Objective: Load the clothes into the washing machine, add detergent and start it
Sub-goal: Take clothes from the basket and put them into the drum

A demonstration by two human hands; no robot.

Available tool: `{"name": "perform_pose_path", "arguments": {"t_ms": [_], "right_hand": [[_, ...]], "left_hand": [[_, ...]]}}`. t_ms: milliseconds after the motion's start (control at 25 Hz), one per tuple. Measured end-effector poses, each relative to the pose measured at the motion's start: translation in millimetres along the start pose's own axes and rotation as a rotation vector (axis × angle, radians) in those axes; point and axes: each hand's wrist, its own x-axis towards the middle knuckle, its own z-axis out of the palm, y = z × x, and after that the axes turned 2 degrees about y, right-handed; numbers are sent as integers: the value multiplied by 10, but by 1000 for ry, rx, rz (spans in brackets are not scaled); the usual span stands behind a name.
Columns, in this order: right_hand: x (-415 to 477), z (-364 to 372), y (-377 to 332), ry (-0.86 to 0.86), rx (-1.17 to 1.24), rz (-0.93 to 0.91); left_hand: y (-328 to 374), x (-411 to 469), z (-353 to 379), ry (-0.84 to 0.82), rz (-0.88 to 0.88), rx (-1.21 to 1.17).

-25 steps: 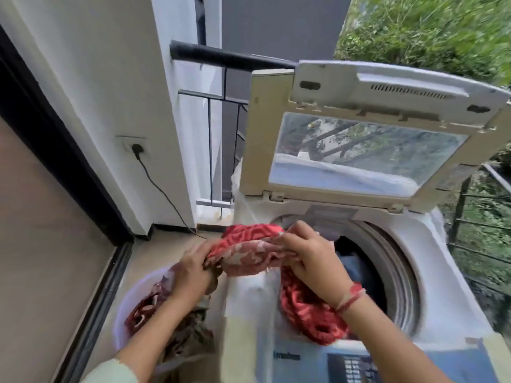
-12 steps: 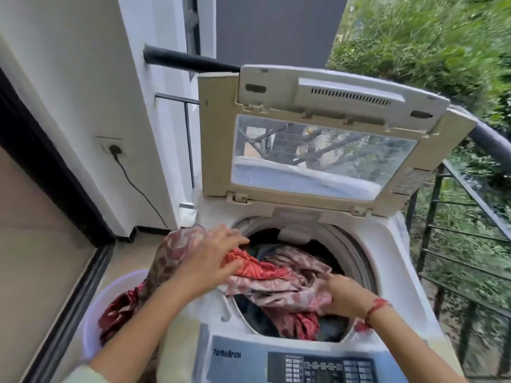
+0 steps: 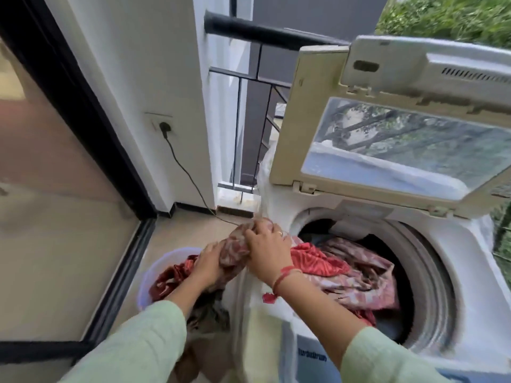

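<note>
The left hand (image 3: 208, 268) and right hand (image 3: 267, 251) grip a patterned cloth (image 3: 235, 248) at the washing machine (image 3: 459, 261) edge.

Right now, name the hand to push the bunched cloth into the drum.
Likely right hand: it holds the bunched reddish patterned cloth from above, nearest the round drum opening; left hand is over the lilac plastic tub.

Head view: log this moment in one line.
phase: loading | left hand, right hand: grip patterned cloth | drum: partly filled | lid: open

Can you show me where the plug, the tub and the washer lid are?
plug (image 3: 165, 128): head view, on its black body in the wall socket.
tub (image 3: 150, 277): head view, on its pale purple left wall.
lid (image 3: 401, 145): head view, on its glass window.
</note>
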Motion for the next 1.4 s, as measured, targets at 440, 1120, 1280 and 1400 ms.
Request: {"name": "perform_pose_path", "arguments": {"t_ms": [440,1120,1280,1400], "right_hand": [[-1415,-1590,2113,930,594,-62],[-57,-149,128,-234,102,-67],[-237,-12,-95,61,-2,-78],[-476,-125,161,143,231,-113]], "left_hand": [[2282,-904,224,900,924,253],[-289,-213,-271,-139,-24,605],[-228,-117,91,-17,105,354],[25,-334,77,190,167,86]]}}
